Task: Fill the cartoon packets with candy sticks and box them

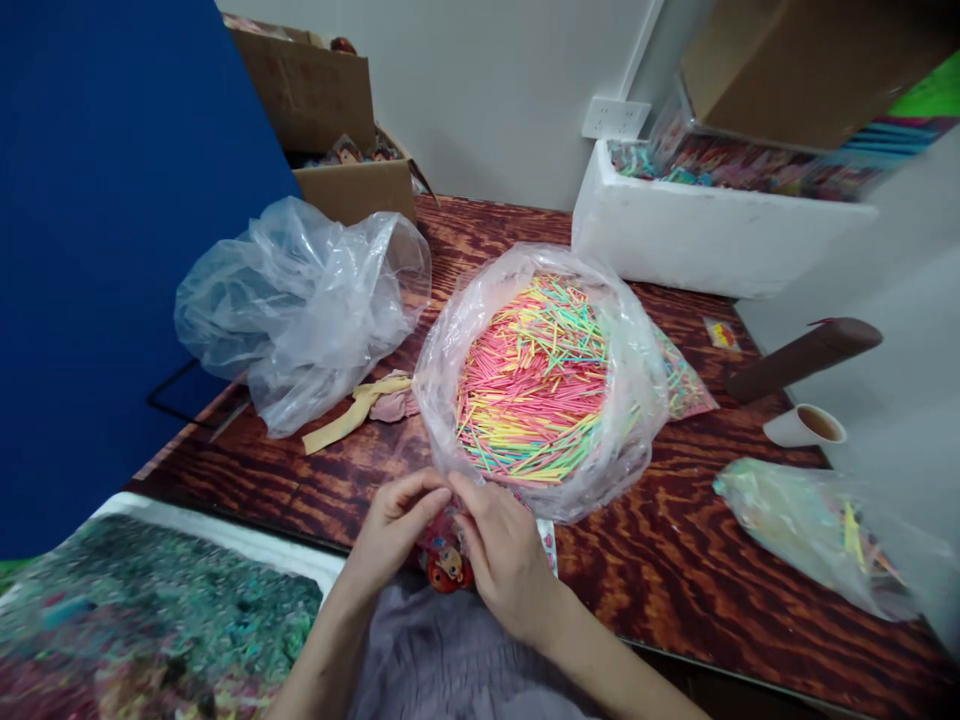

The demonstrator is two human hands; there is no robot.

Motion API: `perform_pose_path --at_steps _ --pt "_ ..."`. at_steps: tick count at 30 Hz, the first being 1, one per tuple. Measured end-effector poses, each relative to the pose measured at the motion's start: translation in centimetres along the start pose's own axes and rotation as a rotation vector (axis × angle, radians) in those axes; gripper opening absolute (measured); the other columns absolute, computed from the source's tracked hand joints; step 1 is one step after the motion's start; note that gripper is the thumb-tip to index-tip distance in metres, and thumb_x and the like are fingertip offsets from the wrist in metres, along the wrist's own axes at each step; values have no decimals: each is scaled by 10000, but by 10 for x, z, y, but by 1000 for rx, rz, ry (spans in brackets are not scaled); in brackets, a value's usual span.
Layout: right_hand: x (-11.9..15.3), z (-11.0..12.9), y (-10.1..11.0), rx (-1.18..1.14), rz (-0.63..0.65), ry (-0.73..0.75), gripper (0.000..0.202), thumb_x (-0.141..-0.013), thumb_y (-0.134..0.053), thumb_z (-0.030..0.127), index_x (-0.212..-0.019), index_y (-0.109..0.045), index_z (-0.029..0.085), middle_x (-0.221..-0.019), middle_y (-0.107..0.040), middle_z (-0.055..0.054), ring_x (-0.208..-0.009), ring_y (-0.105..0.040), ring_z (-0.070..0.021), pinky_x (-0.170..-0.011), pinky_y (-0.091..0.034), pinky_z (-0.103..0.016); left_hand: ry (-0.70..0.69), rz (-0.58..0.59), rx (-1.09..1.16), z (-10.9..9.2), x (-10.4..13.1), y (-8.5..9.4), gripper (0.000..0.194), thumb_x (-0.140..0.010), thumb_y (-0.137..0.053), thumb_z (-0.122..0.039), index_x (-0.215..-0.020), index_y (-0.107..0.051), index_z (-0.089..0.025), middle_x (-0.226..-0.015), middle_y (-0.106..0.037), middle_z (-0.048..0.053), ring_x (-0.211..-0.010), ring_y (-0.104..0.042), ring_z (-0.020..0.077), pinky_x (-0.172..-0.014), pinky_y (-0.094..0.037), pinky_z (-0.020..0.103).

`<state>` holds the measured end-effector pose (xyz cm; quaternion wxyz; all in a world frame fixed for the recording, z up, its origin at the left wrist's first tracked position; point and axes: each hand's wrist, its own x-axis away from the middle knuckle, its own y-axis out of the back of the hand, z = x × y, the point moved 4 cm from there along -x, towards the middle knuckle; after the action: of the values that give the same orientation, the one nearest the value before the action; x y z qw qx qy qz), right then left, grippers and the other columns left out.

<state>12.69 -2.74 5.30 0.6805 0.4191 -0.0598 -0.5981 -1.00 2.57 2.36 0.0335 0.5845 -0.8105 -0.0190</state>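
Small red toy (448, 566), mostly hidden between both hands (450, 535), details unclear.

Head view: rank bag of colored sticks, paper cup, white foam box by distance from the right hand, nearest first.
From the right hand:
1. Bag of colored sticks, just above the fingers, at table centre.
2. Paper cup, on its side, off to the right.
3. White foam box, at the table's far edge by the wall.

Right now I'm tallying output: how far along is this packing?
Done: the white foam box at the back holds filled packets. In hand: both hands, left hand and right hand, pinch one small red toy packet. Left: the open bag of coloured sticks is full.
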Motion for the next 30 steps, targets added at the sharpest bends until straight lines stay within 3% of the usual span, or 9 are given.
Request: perform_pose_path --at_steps 3,5,8,11,14,17,21,26,30 --pt "7 -21 5 -28 30 -9 575 -959 -441 155 -1495 -247 233 -1100 -653 -102 -985 -617 -238 -852 -511 -395 6 -20 -66 -1 -3 9 222 -843 -622 -349 -720 -658 -169 -689 -610 1 -656 -553 131 -625 -448 214" --pt "12 -47 17 26 26 -30 475 -955 -462 169 -1420 -377 212 -1080 -653 -104 -971 -605 -238 -846 -505 -393 -3 -104 -70 -1 -7 22 229 -838 -625 -365 -715 -627 -172 -659 -563 -16 -611 -508 112 -578 -418 198" --pt "18 -92 40 320 8 -84 260 -946 -428 124 -1127 -610 168 -946 -638 -116 -902 -555 -260 -794 -477 -406 -13 -266 -38 3 -22 47 242 -818 -638 -396 -724 -592 -178 -641 -515 -35 -561 -455 95 -532 -387 187" --pt "15 -118 51 595 141 -89 204 -901 -510 113 -1046 -653 130 -1005 -624 -147 -946 -506 -284 -816 -436 -416 -2 -385 -48 16 -45 64 260 -814 -623 -423 -732 -582 -181 -625 -501 -42 -534 -434 95 -506 -372 189" --pt "7 -118 50 741 287 -28 222 -866 -579 119 -1073 -653 140 -1063 -615 -142 -1009 -481 -288 -838 -394 -402 -62 -473 -186 32 -69 72 265 -837 -570 -424 -756 -615 -176 -663 -567 -19 -587 -499 121 -578 -418 214" --pt "0 -112 46 818 398 7 147 -861 -598 142 -992 -664 153 -999 -619 -125 -987 -483 -283 -837 -359 -403 -140 -632 -468 45 -86 80 290 -879 -494 -411 -791 -640 -176 -755 -640 12 -710 -577 158 -713 -454 255" --pt "-2 -109 37 884 456 69 96 -873 -570 148 -919 -654 149 -973 -613 -125 -960 -482 -287 -869 -332 -422 -95 -846 -710 59 -99 93 293 -901 -445 -381 -861 -653 -179 -850 -682 49 -821 -612 205 -802 -450 308" --pt "-2 -113 16 938 470 109 131 -862 -539 99 -914 -658 112 -928 -620 -140 -887 -490 -288 -859 -334 -433 -16 -932 -737 68 -105 104 290 -898 -437 -373 -895 -644 -170 -879 -679 81 -827 -613 233 -803 -450 342" --pt "-8 -122 19 914 442 39 119 -867 -533 98 -894 -645 125 -905 -624 -133 -858 -494 -281 -780 -340 -398 -5 -897 -747 66 -102 105 263 -880 -466 -385 -896 -619 -172 -899 -664 76 -854 -607 238 -825 -450 354"
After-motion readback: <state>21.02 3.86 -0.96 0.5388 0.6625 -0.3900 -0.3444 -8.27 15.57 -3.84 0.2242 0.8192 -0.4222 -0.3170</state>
